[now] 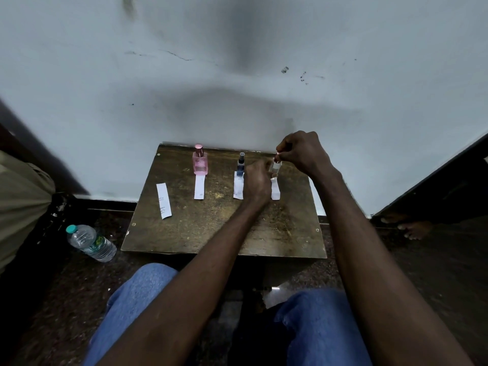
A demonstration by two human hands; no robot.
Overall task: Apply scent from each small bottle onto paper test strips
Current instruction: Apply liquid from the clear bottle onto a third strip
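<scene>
Head view: clear bottle sits at the far right of the bench, near the back edge, upright as far as I can tell. Left hand is wrapped around its body from the left side, fingers closed on the glass. Right hand is above it, fingertips pinched shut on the cap at the top of the bottle. Whether the cap is on or off the neck: can't tell, it's blurred.

Under that bottle, a white paper strip lies pointing toward the person, partly hidden by the left hand.

Just left: blue bottle with dark cap, upright, standing on the far end of its own strip. Further left: pink bottle with pink cap, upright, also on the far end of a strip. Fourth strip lies alone near the left edge of the bench, some writing on it, not readable.

Bench is dark worn wood, pushed against a pale wall. Plastic water bottle lies on the floor to the left. Knees in blue jeans at the bottom.
</scene>
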